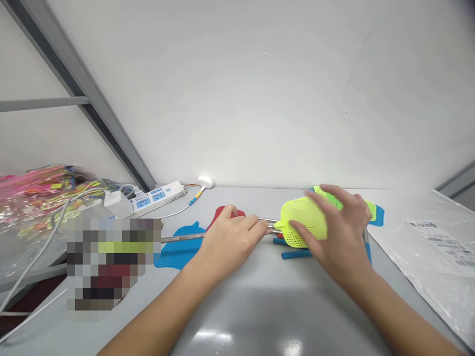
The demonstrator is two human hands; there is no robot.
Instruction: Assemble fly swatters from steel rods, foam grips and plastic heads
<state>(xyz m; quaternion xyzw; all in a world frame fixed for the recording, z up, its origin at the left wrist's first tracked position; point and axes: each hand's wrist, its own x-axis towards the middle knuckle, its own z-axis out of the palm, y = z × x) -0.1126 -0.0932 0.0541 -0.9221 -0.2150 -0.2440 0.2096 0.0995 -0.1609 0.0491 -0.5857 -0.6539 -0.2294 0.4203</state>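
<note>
My left hand (pixel 232 237) is closed in a pinch on a thin metal rod (pixel 181 238) that lies across the grey table (pixel 241 306) and meets the neck of a yellow-green fly swatter head (pixel 302 220). My right hand (pixel 339 232) lies over that swatter head with its fingers spread, pressing it down. A blue swatter head (pixel 180 247) and a red one (pixel 220 213) lie beside and behind my left hand. Short blue handle tubes (pixel 295 254) lie under the right hand.
A white power strip (pixel 158 195) with plugs and cables sits at the back left. A clear bag of colourful swatters (pixel 40 193) lies at the far left. A clear plastic bag with a label (pixel 438 247) lies on the right. A white wall stands close behind.
</note>
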